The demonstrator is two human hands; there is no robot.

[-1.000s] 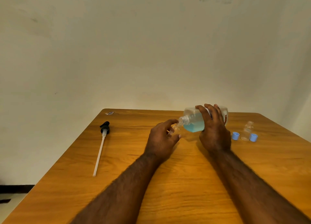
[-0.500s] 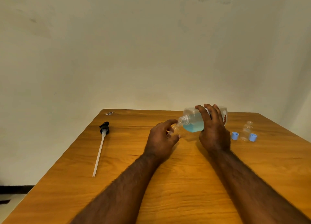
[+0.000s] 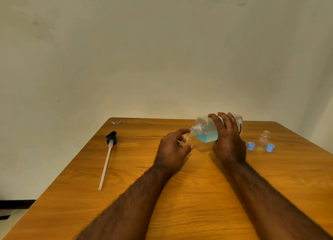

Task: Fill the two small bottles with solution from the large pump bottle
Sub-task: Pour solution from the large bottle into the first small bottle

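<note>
While right hand (image 3: 228, 142) grips tilted pump bottle (image 3: 205, 131), left hand (image 3: 173, 149) pinches small bottle (image 3: 187, 138) under spout.

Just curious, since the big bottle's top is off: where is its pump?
In the head view, the pump lies flat on the wooden table, toward its left edge, well left of the left hand.
</note>
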